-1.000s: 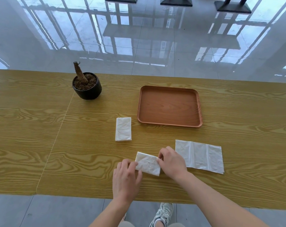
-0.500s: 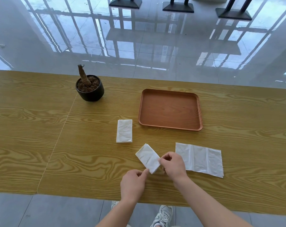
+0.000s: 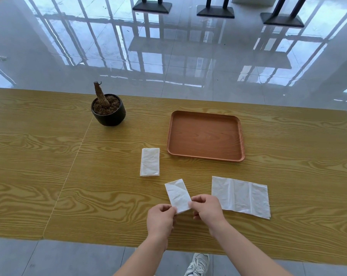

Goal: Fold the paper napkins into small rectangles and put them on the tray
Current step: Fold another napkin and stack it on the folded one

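Small folded napkin [image 3: 177, 196] tilted, near end pinched by left hand [image 3: 160, 218] and right hand [image 3: 207, 209]. Second folded napkin [image 3: 150, 164] flat on desk [image 3: 49, 156] beside brown tray [image 3: 205, 135]. Wide creased napkin [image 3: 240, 196] at right.

Bare table [image 3: 188, 170] lies open between the held napkin [image 3: 177, 194] and the tray [image 3: 205, 157], which has a low rim. A folded napkin [image 3: 150, 161] lies flat just left of this gap, and an unfolded napkin [image 3: 240, 196] lies flat to its right. A plant pot [image 3: 109, 117] with an upright stem stands well apart to the left.
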